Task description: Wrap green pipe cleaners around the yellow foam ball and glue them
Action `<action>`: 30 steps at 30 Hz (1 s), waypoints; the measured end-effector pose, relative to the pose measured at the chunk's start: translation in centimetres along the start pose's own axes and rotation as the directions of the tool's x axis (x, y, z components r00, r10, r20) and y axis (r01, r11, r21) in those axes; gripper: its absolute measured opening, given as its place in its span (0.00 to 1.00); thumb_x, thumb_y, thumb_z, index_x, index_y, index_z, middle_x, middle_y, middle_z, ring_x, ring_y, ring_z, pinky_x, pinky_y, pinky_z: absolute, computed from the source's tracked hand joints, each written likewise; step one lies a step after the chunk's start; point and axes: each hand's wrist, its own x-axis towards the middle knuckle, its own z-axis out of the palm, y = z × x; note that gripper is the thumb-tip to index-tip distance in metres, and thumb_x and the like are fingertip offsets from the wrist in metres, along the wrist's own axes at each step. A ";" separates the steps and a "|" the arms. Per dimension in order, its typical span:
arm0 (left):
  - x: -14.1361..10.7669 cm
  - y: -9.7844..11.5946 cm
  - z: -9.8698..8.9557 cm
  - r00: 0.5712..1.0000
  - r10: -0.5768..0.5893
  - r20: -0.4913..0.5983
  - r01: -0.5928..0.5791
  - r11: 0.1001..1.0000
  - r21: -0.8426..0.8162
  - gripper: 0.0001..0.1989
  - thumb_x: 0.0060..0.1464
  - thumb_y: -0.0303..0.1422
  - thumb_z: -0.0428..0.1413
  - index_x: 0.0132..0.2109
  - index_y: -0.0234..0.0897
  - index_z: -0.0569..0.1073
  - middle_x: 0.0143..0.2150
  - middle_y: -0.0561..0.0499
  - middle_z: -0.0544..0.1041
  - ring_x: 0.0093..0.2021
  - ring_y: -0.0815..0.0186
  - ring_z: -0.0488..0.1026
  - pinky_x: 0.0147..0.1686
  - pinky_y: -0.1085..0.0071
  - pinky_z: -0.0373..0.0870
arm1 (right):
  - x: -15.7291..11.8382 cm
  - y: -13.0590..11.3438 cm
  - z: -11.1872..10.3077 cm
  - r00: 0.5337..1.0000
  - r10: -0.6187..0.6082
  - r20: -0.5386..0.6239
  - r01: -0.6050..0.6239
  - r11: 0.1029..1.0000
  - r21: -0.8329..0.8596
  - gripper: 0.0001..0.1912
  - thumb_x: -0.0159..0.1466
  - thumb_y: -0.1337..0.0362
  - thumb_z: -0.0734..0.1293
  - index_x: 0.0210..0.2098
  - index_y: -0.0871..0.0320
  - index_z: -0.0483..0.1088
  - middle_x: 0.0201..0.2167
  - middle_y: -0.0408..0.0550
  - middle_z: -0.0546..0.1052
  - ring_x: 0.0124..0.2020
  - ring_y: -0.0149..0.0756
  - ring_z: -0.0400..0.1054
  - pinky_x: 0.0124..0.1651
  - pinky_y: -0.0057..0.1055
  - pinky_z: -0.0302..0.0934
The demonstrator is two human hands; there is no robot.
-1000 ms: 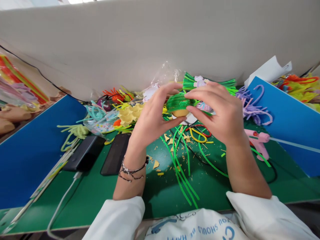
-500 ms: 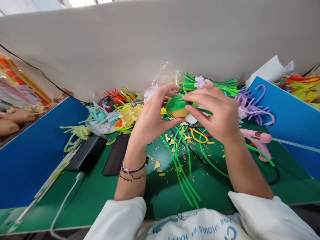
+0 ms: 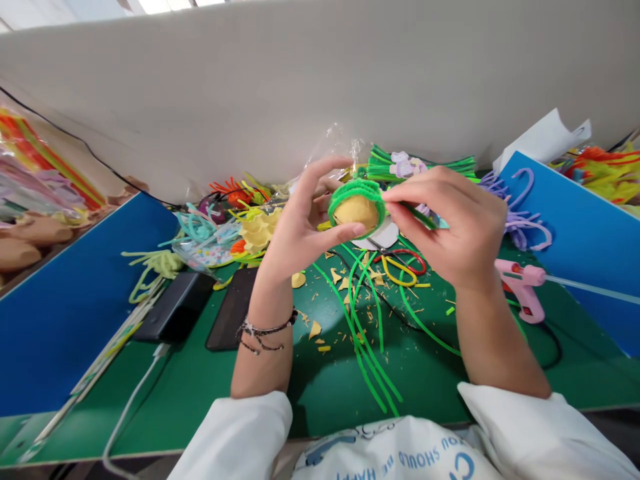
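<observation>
A rounded yellow piece with fuzzy green pipe cleaner wound around its top and sides is held up over the table. My left hand grips it from the left, thumb along its lower edge and fingers behind. At its right side, my right hand pinches a green pipe cleaner between thumb and fingers. Below lie long green pipe cleaners and scissors with red and yellow handles, among yellow scraps.
A pink glue gun lies at the right, near a blue divider. At the left are a phone, a black power bank and another blue divider. Green pipe cleaner bundles lie behind my hands.
The yellow piece has tilted so that more of its bare face shows. My right hand has moved right, away from the piece, with the green pipe cleaner still pinched.
</observation>
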 end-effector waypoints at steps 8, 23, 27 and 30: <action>0.0 -0.4 0.2 0.993 0.105 0.057 -0.108 0.993 0.054 0.26 0.60 0.41 0.59 0.63 0.52 0.61 0.54 0.48 0.72 0.42 0.68 0.74 0.36 0.76 0.75 | -0.4 0.4 0.8 1.000 -0.018 -0.003 0.018 1.000 -0.006 0.09 0.68 0.70 0.63 0.36 0.55 0.74 0.34 0.43 0.79 0.37 0.30 0.74 0.43 0.30 0.69; -0.1 -1.8 -0.2 0.997 0.069 -0.025 -0.067 0.995 0.075 0.21 0.55 0.37 0.64 0.54 0.46 0.70 0.52 0.49 0.75 0.48 0.64 0.75 0.37 0.76 0.77 | -0.3 0.5 0.4 0.985 0.050 0.165 -0.059 0.997 0.051 0.07 0.66 0.71 0.65 0.40 0.58 0.76 0.37 0.46 0.79 0.40 0.32 0.74 0.42 0.31 0.68; -0.1 -1.6 -0.2 0.996 0.083 -0.020 -0.081 0.992 0.095 0.19 0.56 0.36 0.63 0.54 0.45 0.70 0.49 0.49 0.75 0.43 0.67 0.74 0.34 0.79 0.75 | -0.4 0.5 0.6 0.990 0.034 0.138 -0.037 0.999 0.015 0.08 0.67 0.71 0.64 0.41 0.59 0.76 0.37 0.47 0.79 0.39 0.32 0.74 0.43 0.32 0.68; -0.1 -1.6 -0.2 0.996 0.080 -0.031 -0.078 0.994 0.080 0.19 0.54 0.36 0.64 0.53 0.44 0.71 0.44 0.50 0.74 0.35 0.71 0.72 0.31 0.79 0.74 | -0.3 0.4 0.6 0.990 0.046 0.132 -0.047 0.999 0.006 0.08 0.67 0.71 0.64 0.40 0.58 0.75 0.36 0.46 0.78 0.39 0.32 0.74 0.42 0.31 0.68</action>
